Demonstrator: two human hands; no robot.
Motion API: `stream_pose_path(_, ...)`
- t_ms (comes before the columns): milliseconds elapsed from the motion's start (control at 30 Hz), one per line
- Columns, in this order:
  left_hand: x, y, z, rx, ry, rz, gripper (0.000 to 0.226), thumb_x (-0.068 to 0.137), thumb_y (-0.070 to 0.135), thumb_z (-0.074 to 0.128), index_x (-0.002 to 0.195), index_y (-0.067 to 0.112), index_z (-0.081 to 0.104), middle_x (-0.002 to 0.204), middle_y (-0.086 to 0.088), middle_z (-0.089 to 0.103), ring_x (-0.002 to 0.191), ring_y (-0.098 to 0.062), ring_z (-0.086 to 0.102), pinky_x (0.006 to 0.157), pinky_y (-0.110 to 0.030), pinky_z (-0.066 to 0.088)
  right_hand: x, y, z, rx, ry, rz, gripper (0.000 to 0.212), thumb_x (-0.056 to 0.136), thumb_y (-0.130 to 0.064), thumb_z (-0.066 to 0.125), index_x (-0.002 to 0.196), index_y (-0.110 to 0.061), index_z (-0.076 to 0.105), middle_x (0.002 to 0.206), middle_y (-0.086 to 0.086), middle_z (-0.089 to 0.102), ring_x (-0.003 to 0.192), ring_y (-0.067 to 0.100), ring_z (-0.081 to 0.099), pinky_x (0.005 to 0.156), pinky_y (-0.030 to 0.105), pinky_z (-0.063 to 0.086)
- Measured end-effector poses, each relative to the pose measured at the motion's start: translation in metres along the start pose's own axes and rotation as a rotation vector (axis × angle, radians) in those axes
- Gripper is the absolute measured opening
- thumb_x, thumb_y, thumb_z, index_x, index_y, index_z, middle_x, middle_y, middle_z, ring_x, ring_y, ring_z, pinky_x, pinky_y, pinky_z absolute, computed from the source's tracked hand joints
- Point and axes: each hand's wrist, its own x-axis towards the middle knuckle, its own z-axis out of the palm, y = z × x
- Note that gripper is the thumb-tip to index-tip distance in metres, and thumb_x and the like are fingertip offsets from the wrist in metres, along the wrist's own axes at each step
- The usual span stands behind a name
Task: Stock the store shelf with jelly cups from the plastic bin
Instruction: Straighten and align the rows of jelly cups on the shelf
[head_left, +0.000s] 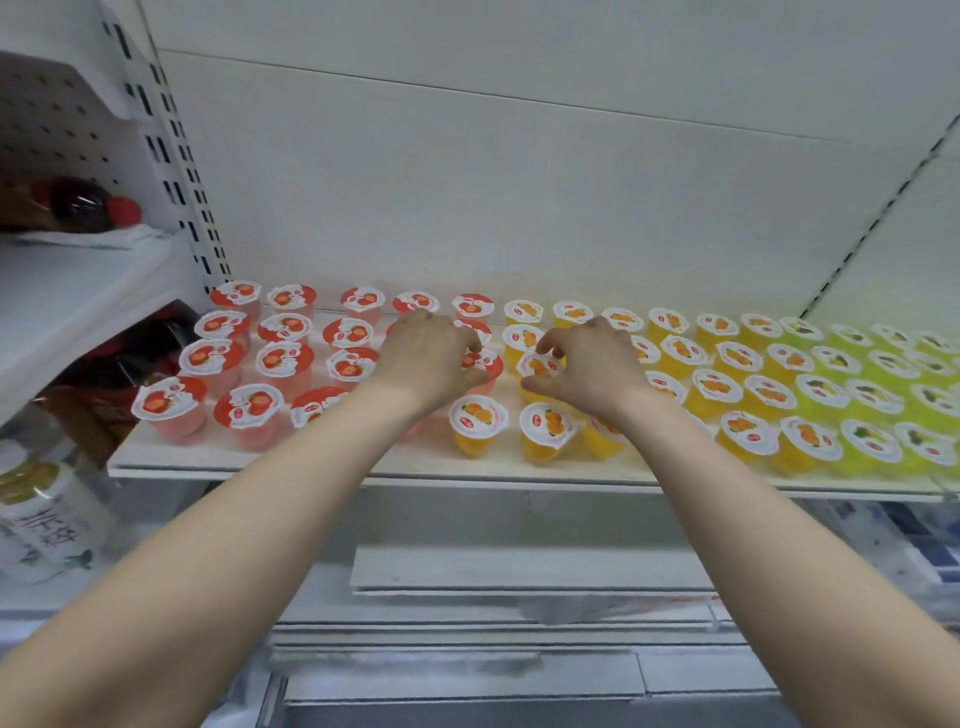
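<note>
Forearms (260, 545) reached up from below, both hands over the shelf's middle. On the red side, the left hand (426, 358) curled over a red-lidded cup (483, 364), apparently gripping it, though its fingertips were hidden. Beside it, the right hand (587, 369) pinched an orange-lidded cup (540, 365) between thumb and forefinger.

Stocking looked nearly done: red cups (213, 358), orange cups (717, 387) and green cups (872, 397) covered the shelf (363, 470) in about four rows. The plastic bin was out of view.

Little room remained. Cups stood close together, the front row near the lip and the back row by the rear panel (519, 208), so lifting straight up seemed safest.
</note>
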Motion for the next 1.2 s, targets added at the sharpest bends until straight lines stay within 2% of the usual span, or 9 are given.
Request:
stream_pose_path(133, 0.002, 0.002, 0.001, -0.031, -0.026, -0.028, 0.047, 0.087, 0.064, 0.049, 0.105, 0.028, 0.072, 0.094, -0.002, 0.071, 0.099, -0.025, 0.056, 0.08, -0.035, 0.049, 0.004, 0.002, 0.0, -0.015, -0.011, -0.034, 0.045, 0.077, -0.062, 0.064, 0.108, -0.031, 0.068, 0.104, -0.003, 0.069, 0.115, 0.024, 0.048, 0.091, 0.041, 0.041)
stream_pose_path(367, 0.003, -0.002, -0.004, -0.018, -0.049, 0.014, 0.041, 0.086, 0.057, 0.056, 0.109, 0.028, 0.072, 0.099, -0.002, 0.072, 0.107, -0.027, 0.053, 0.085, -0.032, 0.043, 0.012, 0.007, -0.01, -0.034, -0.107, -0.099, 0.04, 0.074, -0.065, 0.064, 0.097, -0.032, 0.068, 0.096, -0.007, 0.066, 0.105, 0.02, 0.052, 0.089, 0.039, 0.044)
stream_pose_path(500, 0.007, -0.001, -0.007, 0.032, -0.046, 0.002, 0.043, 0.083, 0.062, 0.056, 0.104, 0.029, 0.074, 0.095, -0.002, 0.071, 0.103, -0.026, 0.055, 0.083, -0.031, 0.041, 0.023, 0.006, -0.01, 0.02, -0.051, -0.098, 0.036, 0.079, -0.062, 0.061, 0.087, -0.029, 0.071, 0.086, -0.006, 0.067, 0.097, 0.02, 0.055, 0.082, 0.038, 0.045)
stream_pose_path(600, 0.016, -0.005, -0.01, -0.014, 0.003, -0.032, 0.042, 0.083, 0.062, 0.057, 0.098, 0.027, 0.076, 0.094, -0.003, 0.071, 0.101, -0.025, 0.055, 0.085, -0.034, 0.044, 0.035, 0.01, -0.008, 0.084, 0.083, -0.061, 0.031, 0.087, -0.052, 0.059, 0.097, -0.025, 0.071, 0.089, -0.002, 0.07, 0.101, 0.024, 0.055, 0.083, 0.038, 0.045)
stream_pose_path(700, 0.027, -0.01, -0.012, -0.003, 0.034, -0.051, 0.044, 0.089, 0.056, 0.054, 0.115, 0.024, 0.07, 0.105, -0.006, 0.071, 0.107, -0.029, 0.055, 0.092, -0.036, 0.043, 0.045, 0.011, -0.004, 0.071, 0.089, -0.05, 0.035, 0.087, -0.052, 0.06, 0.11, -0.026, 0.067, 0.098, -0.001, 0.069, 0.109, 0.024, 0.051, 0.087, 0.039, 0.042)
stream_pose_path(800, 0.036, -0.012, -0.01, 0.053, -0.019, -0.085, 0.048, 0.091, 0.058, 0.051, 0.124, 0.025, 0.064, 0.11, -0.008, 0.07, 0.112, -0.031, 0.053, 0.094, -0.037, 0.041, 0.054, 0.007, 0.003, 0.039, 0.051, -0.043, 0.043, 0.084, -0.059, 0.059, 0.115, -0.029, 0.064, 0.101, -0.002, 0.068, 0.11, 0.023, 0.05, 0.086, 0.038, 0.038)
stream_pose_path(967, 0.046, -0.009, 0.001, 0.124, -0.067, -0.095, 0.05, 0.088, 0.063, 0.049, 0.113, 0.024, 0.069, 0.1, -0.006, 0.071, 0.103, -0.028, 0.057, 0.09, -0.037, 0.043, 0.06, 0.004, 0.011, -0.016, 0.017, -0.038, 0.046, 0.081, -0.064, 0.057, 0.112, -0.03, 0.065, 0.098, -0.003, 0.069, 0.106, 0.022, 0.051, 0.084, 0.039, 0.04)
stream_pose_path(1200, 0.053, -0.009, 0.008, 0.094, -0.029, -0.088, 0.035, 0.09, 0.046, 0.054, 0.104, 0.021, 0.074, 0.094, -0.006, 0.071, 0.102, -0.027, 0.056, 0.086, -0.034, 0.043, 0.064, 0.006, 0.01, -0.058, -0.015, -0.056, 0.042, 0.081, -0.065, 0.057, 0.103, -0.032, 0.069, 0.094, -0.004, 0.069, 0.103, 0.02, 0.051, 0.084, 0.038, 0.041)
